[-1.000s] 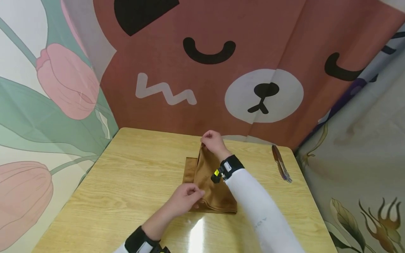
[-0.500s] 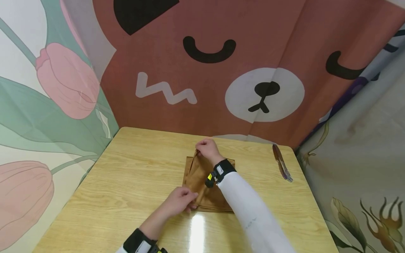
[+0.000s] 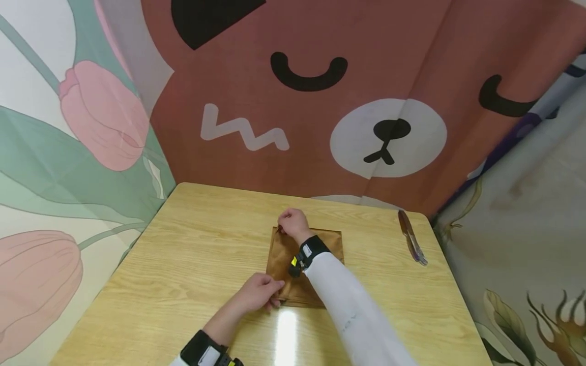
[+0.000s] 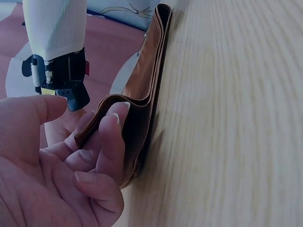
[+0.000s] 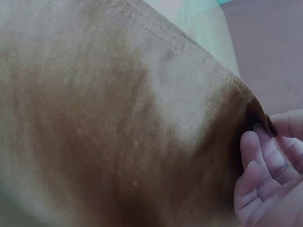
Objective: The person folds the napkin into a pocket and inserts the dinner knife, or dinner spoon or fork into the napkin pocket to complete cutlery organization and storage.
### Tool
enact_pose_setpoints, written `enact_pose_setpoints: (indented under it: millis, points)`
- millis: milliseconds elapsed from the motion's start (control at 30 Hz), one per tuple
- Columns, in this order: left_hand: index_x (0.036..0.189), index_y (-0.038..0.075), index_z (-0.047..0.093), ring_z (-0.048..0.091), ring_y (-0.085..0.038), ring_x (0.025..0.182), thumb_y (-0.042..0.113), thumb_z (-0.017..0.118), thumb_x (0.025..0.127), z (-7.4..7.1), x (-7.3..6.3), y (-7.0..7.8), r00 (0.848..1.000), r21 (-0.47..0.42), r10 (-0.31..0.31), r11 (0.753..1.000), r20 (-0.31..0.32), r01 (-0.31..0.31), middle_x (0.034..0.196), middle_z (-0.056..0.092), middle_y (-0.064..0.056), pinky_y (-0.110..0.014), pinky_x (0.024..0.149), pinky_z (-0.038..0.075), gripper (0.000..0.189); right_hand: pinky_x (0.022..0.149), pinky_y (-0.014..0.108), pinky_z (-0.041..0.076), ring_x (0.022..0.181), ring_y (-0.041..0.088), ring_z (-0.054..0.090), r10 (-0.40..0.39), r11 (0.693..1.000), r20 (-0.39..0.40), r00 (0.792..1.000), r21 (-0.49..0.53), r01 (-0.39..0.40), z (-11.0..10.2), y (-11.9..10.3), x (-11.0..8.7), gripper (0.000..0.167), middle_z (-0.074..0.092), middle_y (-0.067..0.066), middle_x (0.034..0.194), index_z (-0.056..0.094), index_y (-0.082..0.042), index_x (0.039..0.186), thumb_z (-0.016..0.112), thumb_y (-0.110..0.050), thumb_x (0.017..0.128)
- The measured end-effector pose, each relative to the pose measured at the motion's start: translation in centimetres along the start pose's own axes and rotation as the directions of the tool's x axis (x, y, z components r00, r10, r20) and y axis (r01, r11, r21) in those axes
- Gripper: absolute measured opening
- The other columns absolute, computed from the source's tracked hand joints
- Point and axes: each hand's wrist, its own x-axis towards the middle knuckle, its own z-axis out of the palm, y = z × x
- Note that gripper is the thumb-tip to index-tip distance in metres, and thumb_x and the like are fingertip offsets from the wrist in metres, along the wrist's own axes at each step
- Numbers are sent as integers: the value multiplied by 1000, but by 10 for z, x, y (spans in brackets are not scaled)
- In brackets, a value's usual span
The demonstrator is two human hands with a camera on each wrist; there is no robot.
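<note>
At the left edge, a tulip print [image 3: 103, 114] hangs beside the wooden table [image 3: 201, 239]. Next comes the left hand [image 3: 258, 292], reaching in from the near side with a black band [image 3: 201, 348] on its wrist; its fingers curl into the near-left edge of the brown cloth [image 3: 284, 256], holding the upper layer raised a little off the one beneath. Folded in layers, the cloth lies around the middle of the table. At its far-left corner, the right hand [image 3: 293, 223] pinches the upper layer between thumb and fingers, while the white sleeve [image 3: 357, 310] of that arm crosses the cloth's near-right part. Behind the table spreads a bear print [image 3: 302, 127]. Farther right, well apart from the cloth, a slim brown item [image 3: 412, 239] lies near the table's far-right corner.
</note>
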Motion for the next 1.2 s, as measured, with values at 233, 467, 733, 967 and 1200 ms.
enact_pose_setpoints:
  millis: [233,467,733,967,1200]
  points:
    - [78,-3,64,71,-18,63,34,62,102,-1,1,-7,1000,33,-14,999,-4,14,73,68,-9,-32,52,58,44,60,26,52,57,14,64,6,999,8,1000,-51,-6,9,5,-1,11,70,9,86,75,-5,95,67,-12,95]
    - [79,-3,64,71,-17,64,34,62,101,-1,1,-9,1000,39,-7,999,-14,8,74,68,-9,-30,49,55,44,58,26,53,58,14,65,22,1000,18,1000,-22,-22,13,8,-1,12,69,12,88,73,-3,100,67,-12,96]
    - [78,-1,64,72,-17,66,34,61,102,-2,1,-13,1000,73,2,997,-12,-1,73,68,-6,-28,50,53,43,51,27,45,68,19,65,88,996,34,996,-24,-87,15,14,0,18,70,11,90,73,-5,111,62,-13,99]
    - [77,0,64,72,-17,66,35,61,102,-2,2,-14,1000,92,-2,996,-21,4,73,68,-6,-30,50,52,44,52,28,48,74,23,68,91,996,64,994,-1,-91,15,15,-2,18,70,12,93,71,-6,112,61,-9,97]
    - [77,1,62,68,-17,59,38,61,102,-4,0,-12,1000,118,-1,993,-15,3,68,69,-6,-27,50,46,45,48,28,48,68,20,68,91,996,69,993,-5,-91,15,19,0,15,72,14,92,73,-5,104,62,-12,96]
